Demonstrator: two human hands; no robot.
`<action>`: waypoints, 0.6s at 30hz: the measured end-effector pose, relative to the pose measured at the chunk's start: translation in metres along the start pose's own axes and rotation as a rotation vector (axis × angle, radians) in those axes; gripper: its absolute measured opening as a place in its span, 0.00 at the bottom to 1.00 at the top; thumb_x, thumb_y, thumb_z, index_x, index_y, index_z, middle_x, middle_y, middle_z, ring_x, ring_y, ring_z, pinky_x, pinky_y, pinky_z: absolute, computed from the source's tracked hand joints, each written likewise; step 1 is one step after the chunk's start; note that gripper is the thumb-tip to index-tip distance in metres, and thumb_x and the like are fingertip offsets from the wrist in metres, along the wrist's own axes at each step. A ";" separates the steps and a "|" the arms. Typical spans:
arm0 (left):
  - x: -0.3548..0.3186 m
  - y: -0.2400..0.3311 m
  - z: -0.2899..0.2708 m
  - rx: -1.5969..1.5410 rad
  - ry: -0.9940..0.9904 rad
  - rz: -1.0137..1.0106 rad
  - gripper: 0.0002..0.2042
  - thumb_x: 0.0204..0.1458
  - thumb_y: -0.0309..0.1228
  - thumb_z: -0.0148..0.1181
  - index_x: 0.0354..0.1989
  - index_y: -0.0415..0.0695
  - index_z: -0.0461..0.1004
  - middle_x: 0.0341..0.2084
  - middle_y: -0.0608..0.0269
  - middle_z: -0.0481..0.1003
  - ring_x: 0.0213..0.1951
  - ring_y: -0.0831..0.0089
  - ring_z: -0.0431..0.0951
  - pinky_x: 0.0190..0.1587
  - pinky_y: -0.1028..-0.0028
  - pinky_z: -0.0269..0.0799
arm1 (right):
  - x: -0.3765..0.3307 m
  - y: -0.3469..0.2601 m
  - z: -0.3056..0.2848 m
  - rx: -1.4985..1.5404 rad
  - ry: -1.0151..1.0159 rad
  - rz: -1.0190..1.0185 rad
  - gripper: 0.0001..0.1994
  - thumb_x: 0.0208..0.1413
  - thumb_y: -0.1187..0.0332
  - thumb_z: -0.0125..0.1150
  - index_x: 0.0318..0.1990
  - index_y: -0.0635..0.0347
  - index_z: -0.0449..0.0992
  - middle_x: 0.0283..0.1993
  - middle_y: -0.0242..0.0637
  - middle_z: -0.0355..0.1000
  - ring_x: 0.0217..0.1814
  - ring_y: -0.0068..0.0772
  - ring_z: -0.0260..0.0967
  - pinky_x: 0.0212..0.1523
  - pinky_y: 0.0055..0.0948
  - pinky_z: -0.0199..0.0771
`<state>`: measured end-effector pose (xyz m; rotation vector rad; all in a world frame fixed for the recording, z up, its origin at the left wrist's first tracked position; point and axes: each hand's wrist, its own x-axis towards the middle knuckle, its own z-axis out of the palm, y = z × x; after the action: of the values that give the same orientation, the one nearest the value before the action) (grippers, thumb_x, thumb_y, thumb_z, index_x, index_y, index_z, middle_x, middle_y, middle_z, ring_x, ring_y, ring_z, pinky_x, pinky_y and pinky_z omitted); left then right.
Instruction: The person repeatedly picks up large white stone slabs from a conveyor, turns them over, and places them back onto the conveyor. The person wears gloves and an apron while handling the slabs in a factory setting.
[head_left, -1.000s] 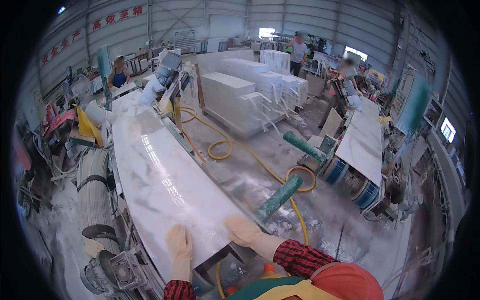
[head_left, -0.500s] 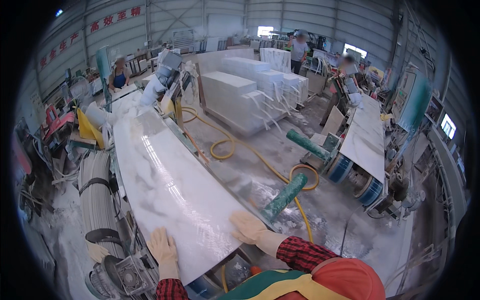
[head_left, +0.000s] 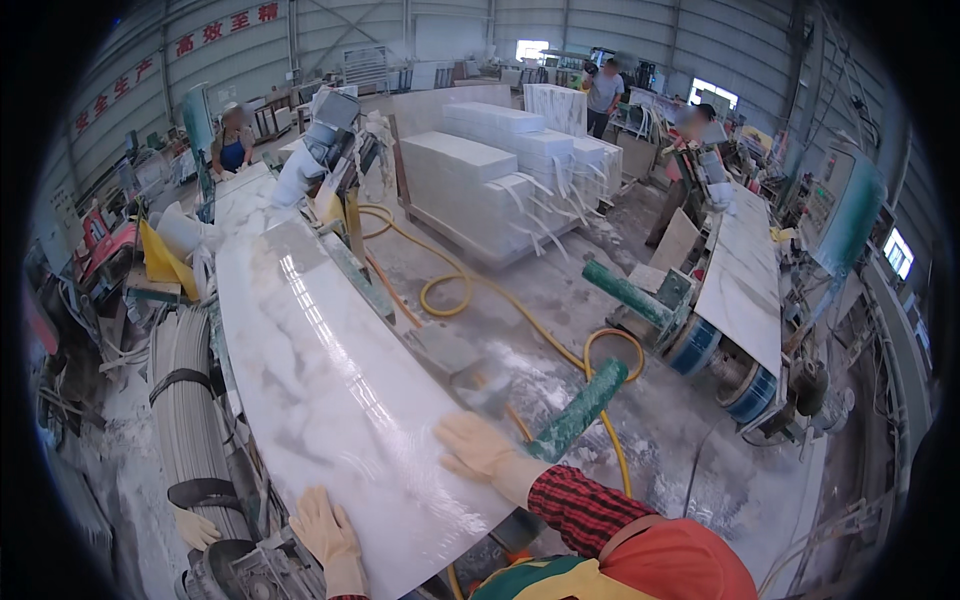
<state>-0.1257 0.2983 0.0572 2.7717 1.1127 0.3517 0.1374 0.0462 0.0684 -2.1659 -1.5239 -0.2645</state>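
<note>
A long, glossy white stone slab (head_left: 350, 420) with faint grey veining lies flat on a narrow machine bed and runs away from me. My left hand (head_left: 327, 532), in a pale cream glove, rests on the slab's left edge near its close end, fingers spread. Across from it, my right hand (head_left: 482, 450), gloved alike, lies flat over the right edge with fingers stretched toward the middle. Neither hand has anything wrapped in its fingers. Farther up, a grinding head (head_left: 325, 140) with a motor stands over the machine bed.
A green roller (head_left: 580, 410) juts out right of the slab. A yellow hose (head_left: 520, 312) loops over the wet floor. Strapped grey strips (head_left: 185, 400) lie on the left. White stone blocks (head_left: 460, 165) stand ahead; a second slab machine (head_left: 740, 280) is rightward. Several people work farther off.
My right hand has shifted inward onto the slab, while my left sits lower in view. The slab's near end reaches farther toward me, hiding the blue drum below. The view has shifted slightly.
</note>
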 end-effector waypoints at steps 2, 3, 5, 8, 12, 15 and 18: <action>-0.001 -0.005 0.006 0.014 0.011 0.008 0.28 0.62 0.37 0.56 0.72 0.49 0.66 0.73 0.52 0.63 0.74 0.48 0.57 0.74 0.41 0.45 | 0.015 0.007 0.001 0.021 -0.012 -0.004 0.27 0.59 0.55 0.59 0.61 0.64 0.70 0.64 0.51 0.67 0.68 0.53 0.62 0.71 0.47 0.58; -0.001 -0.006 0.009 0.018 0.017 0.019 0.28 0.61 0.37 0.56 0.72 0.49 0.66 0.73 0.52 0.63 0.74 0.48 0.57 0.74 0.41 0.45 | 0.018 0.011 0.003 0.023 -0.010 -0.006 0.27 0.60 0.55 0.59 0.62 0.64 0.70 0.64 0.51 0.67 0.69 0.53 0.61 0.72 0.47 0.58; -0.001 -0.008 0.014 0.027 0.029 0.040 0.28 0.61 0.37 0.56 0.71 0.48 0.66 0.73 0.51 0.63 0.74 0.47 0.58 0.74 0.41 0.45 | 0.026 0.017 0.009 0.023 -0.012 0.003 0.28 0.60 0.55 0.58 0.62 0.64 0.70 0.65 0.51 0.66 0.70 0.52 0.61 0.72 0.47 0.57; -0.002 -0.005 0.010 0.009 0.022 0.036 0.28 0.60 0.36 0.57 0.71 0.47 0.66 0.72 0.48 0.63 0.73 0.45 0.58 0.73 0.41 0.46 | 0.044 0.026 0.020 -0.001 -0.040 0.034 0.29 0.61 0.55 0.57 0.64 0.65 0.69 0.66 0.50 0.66 0.72 0.51 0.60 0.74 0.46 0.56; -0.005 -0.006 -0.002 0.003 -0.021 0.027 0.27 0.61 0.39 0.55 0.69 0.45 0.68 0.71 0.45 0.64 0.72 0.45 0.60 0.73 0.40 0.45 | 0.072 0.034 0.043 -0.077 -0.092 0.065 0.29 0.62 0.54 0.57 0.65 0.64 0.69 0.69 0.50 0.66 0.74 0.50 0.59 0.77 0.45 0.53; -0.009 -0.011 0.001 0.010 0.009 0.049 0.27 0.60 0.38 0.57 0.68 0.44 0.69 0.71 0.45 0.65 0.72 0.45 0.60 0.73 0.41 0.46 | 0.090 0.050 0.067 -0.008 -0.098 0.115 0.29 0.63 0.54 0.57 0.66 0.64 0.69 0.70 0.51 0.66 0.75 0.50 0.59 0.78 0.45 0.53; 0.001 -0.005 0.008 0.043 0.036 0.134 0.27 0.60 0.39 0.57 0.69 0.45 0.68 0.70 0.46 0.65 0.72 0.45 0.60 0.74 0.42 0.46 | 0.097 0.067 0.065 -0.054 -0.029 0.135 0.29 0.61 0.54 0.59 0.65 0.62 0.70 0.69 0.52 0.67 0.75 0.51 0.60 0.77 0.46 0.55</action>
<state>-0.1258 0.3023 0.0483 2.8967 0.9558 0.3981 0.2270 0.1410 0.0348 -2.3129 -1.3931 -0.2318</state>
